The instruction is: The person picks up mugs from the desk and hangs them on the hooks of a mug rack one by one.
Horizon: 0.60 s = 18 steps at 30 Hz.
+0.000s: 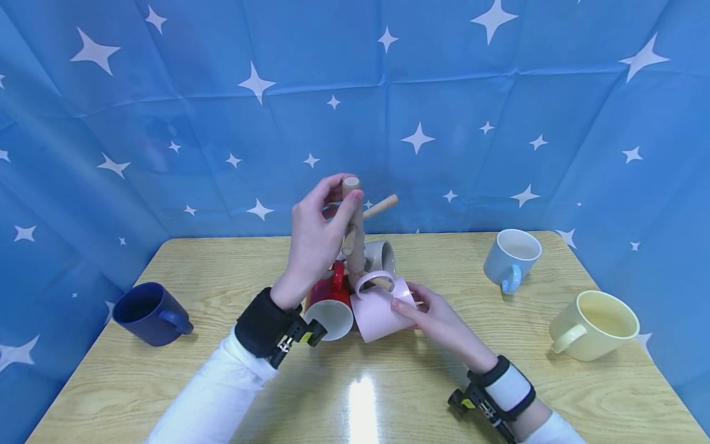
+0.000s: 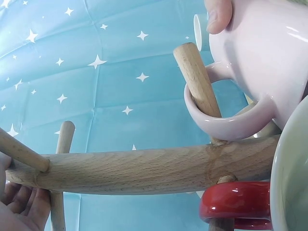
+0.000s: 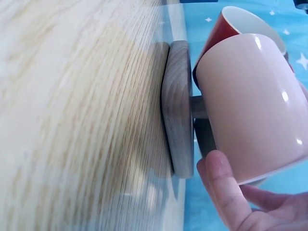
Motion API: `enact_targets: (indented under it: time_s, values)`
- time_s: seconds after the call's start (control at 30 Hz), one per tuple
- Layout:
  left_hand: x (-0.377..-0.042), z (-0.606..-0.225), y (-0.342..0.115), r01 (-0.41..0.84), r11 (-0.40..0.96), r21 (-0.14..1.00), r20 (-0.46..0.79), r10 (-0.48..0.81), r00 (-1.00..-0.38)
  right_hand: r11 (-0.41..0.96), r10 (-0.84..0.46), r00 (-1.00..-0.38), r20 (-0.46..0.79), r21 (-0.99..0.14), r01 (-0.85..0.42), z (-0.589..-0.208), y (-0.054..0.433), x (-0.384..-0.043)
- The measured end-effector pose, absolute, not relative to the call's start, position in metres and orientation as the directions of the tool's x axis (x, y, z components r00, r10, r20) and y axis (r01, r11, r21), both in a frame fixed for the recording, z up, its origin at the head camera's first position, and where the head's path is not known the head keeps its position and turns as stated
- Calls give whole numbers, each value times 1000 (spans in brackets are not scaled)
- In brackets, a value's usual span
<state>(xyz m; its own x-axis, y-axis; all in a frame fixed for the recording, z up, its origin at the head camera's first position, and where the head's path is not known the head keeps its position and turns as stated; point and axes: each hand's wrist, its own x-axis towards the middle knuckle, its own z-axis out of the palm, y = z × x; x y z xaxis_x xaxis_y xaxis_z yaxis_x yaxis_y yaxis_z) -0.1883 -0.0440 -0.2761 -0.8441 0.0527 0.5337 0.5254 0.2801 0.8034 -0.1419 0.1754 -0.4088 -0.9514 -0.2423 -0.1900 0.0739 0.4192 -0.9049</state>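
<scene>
On screen I have the left hand (image 1: 318, 225) gripping the wooden stand (image 1: 357, 262), right hand (image 1: 438, 317) pinching the glossy pink mug (image 1: 383, 314), handle (image 2: 231, 127) round the stand's peg (image 2: 195, 77) (red mug (image 1: 317, 295) crowding it); tabletop (image 1: 455, 271) opens right of the stand.

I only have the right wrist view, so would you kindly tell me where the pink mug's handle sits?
Observer: The pink mug's handle loops around a wooden peg.
Operator: Thank you; what is the left hand holding?
Observer: The left hand grips the wooden post near its top.
Operator: And what stands over on the table's right side?
Observer: A light blue mug and, nearer the camera, a pale yellow mug.
</scene>
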Motion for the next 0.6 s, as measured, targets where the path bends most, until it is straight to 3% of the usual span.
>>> enact_targets:
  time_s: [0.6]
  values:
    - [-189,-275,-48,540,230,810,541,63,-839,432,-199,-958,-207,-896,104,-406,180,-141]
